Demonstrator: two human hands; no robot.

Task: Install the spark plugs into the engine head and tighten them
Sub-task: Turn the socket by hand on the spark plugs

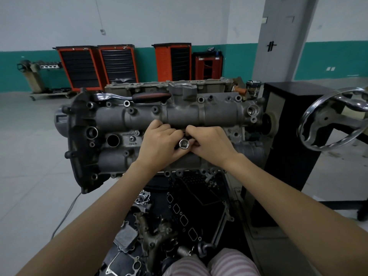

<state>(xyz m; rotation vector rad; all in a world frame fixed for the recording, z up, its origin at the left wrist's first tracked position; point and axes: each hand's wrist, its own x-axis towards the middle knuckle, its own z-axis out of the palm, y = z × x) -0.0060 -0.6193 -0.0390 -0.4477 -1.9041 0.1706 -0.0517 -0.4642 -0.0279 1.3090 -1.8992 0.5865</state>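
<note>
Both bare forearms reach forward, converging at centre. Left hand (159,142) and right hand (209,143) sit knuckles-up, nearly touching, fingers curled inward, pinching a socket (183,144) between them.

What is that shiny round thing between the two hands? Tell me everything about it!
It is a socket, a shiny silver metal tube. Its open end faces up toward the camera, showing a dark hollow with corners inside. It stands over the middle of the grey engine head, its lower part hidden. The left hand and right hand hold it from either side with curled fingers. Whether a spark plug sits inside cannot be seen.
</note>
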